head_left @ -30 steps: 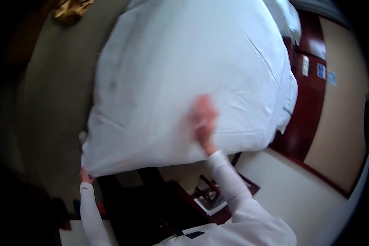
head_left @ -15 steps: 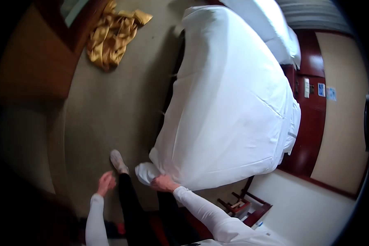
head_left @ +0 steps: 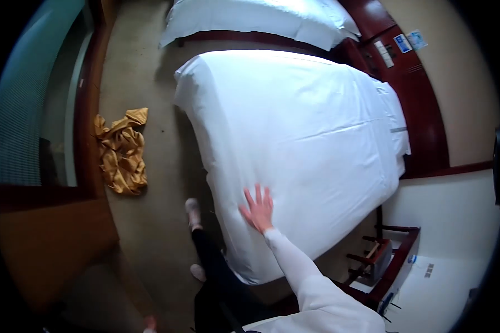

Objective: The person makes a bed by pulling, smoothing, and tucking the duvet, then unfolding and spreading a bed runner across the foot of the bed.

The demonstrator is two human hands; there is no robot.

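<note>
My right hand (head_left: 258, 210) lies on the white bedding (head_left: 300, 133) near the foot end of the bed, palm down with its fingers spread. The white cover hangs over the foot edge, with some creases running across its top. Only a small, blurred part of my left hand (head_left: 150, 322) shows at the bottom edge, low over the floor, and its fingers cannot be made out.
A crumpled gold cloth (head_left: 123, 152) lies on the carpet (head_left: 166, 161). Another white bed (head_left: 261, 22) stands beyond, with a dark red headboard (head_left: 422, 111) on the right. A small stool (head_left: 372, 258) is beside a desk, and a wooden cabinet (head_left: 55, 244) stands at left.
My right hand has let go of the bunched cover corner and moved up to lie flat on the bed. The corner now hangs down. My left hand has dropped toward the bottom edge; the view has turned.
</note>
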